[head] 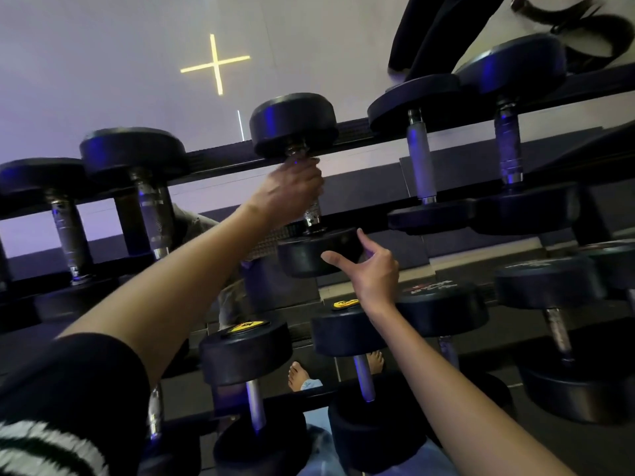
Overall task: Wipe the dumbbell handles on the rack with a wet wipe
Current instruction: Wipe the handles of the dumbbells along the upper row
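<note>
A black dumbbell (293,123) lies on the upper shelf of the rack (357,135), its chrome handle (312,214) running toward me. My left hand (287,192) is curled round the upper part of that handle; any wipe is hidden inside the hand. My right hand (369,266) is held against the dumbbell's near head (309,255), thumb and forefinger spread, the other fingers loosely bent, holding nothing. Further dumbbells flank it on the same shelf, at the left (151,204) and the right (421,163).
A lower shelf holds several more black dumbbells (245,352), two with yellow labels. Bare feet (299,374) show on the dark floor beneath the rack. A dark bench or machine part (433,32) hangs at the top right. A lit yellow cross (215,63) marks the wall.
</note>
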